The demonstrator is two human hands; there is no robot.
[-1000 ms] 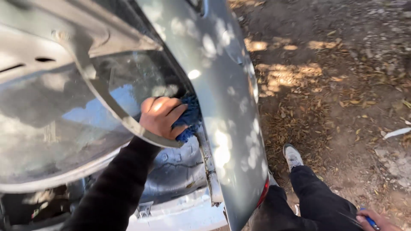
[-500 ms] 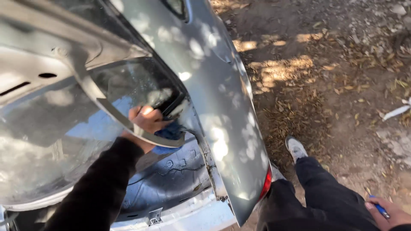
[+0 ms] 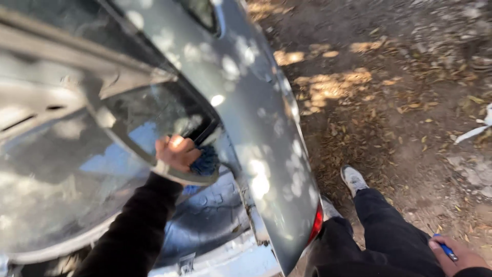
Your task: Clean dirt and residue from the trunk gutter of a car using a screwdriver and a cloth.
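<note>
blue cloth (image 3: pixel 206 161): mostly hidden by left hand (image 3: pixel 176 153) | blue object (image 3: pixel 447 250): possibly a pen, half-hidden

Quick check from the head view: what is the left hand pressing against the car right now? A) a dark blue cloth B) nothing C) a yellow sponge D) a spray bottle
A: the left hand grips a dark blue cloth at the corner of the raised rear hatch.

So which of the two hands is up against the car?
The left hand, pressing a blue cloth against the car near the raised hatch glass. The right hand hangs by the leg with a blue pen-like thing.
</note>
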